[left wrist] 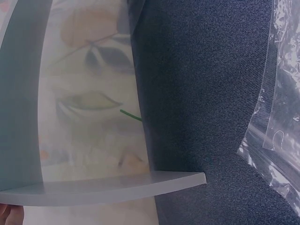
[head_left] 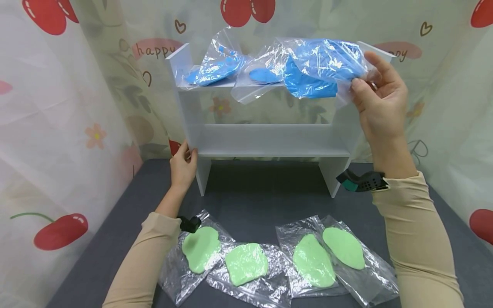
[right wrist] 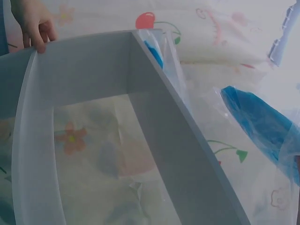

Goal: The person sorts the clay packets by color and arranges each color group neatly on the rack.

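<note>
My right hand (head_left: 381,92) pinches the edge of a clear plastic bag (head_left: 327,57) with a flat blue piece inside, raised at the right end of the shelf's top board. In the right wrist view the blue piece (right wrist: 260,122) shows beyond the board. Low on the left side, my left hand (head_left: 184,167) grips the side panel of the white shelf (head_left: 265,141), thumb at its front edge. Two more clear bags with blue pieces, a left one (head_left: 215,70) and a middle one (head_left: 263,76), lie on the top board; the held bag overlaps the middle one.
Several clear zip bags with flat green pieces lie in front of the shelf: one at left (head_left: 202,250), one beside it (head_left: 246,263), two overlapping at right (head_left: 313,261). A dark cloth (head_left: 262,205) covers the table. Printed curtains (head_left: 96,107) hang around it.
</note>
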`<state>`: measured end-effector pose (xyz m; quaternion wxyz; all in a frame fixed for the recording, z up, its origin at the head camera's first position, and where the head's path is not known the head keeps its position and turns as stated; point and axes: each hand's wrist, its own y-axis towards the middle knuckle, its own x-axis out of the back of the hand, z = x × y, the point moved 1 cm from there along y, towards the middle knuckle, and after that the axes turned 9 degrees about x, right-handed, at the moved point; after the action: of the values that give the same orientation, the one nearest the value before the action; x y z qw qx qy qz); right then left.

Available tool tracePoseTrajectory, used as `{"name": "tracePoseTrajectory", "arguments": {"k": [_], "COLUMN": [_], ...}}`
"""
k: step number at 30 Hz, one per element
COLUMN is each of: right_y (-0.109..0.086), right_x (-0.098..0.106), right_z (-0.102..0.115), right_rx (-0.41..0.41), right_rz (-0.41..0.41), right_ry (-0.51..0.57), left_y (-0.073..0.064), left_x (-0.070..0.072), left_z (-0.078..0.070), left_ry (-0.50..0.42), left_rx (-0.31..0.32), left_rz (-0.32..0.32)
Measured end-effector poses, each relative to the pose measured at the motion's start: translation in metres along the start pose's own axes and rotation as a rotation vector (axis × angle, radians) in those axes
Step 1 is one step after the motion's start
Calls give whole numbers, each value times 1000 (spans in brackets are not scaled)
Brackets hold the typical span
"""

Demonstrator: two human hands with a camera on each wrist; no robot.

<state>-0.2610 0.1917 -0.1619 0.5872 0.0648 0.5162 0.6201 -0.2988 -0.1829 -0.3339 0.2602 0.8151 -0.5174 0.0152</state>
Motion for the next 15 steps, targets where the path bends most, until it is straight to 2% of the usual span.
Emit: {"name": "tracePoseTrajectory", "arguments": {"k": [7, 15], "right_y": [8, 17], "right_x": [3, 5], "right_z": [-4, -9], "right_rx": [10, -20], "right_rz": [-60, -139], "right_ry": [-141, -151], "left_y": [0, -1], "left_x": [0, 1], "left_z": [0, -1], "left_ry": [2, -2], "left_rx": [1, -7], "left_rz": [-4, 6]}}
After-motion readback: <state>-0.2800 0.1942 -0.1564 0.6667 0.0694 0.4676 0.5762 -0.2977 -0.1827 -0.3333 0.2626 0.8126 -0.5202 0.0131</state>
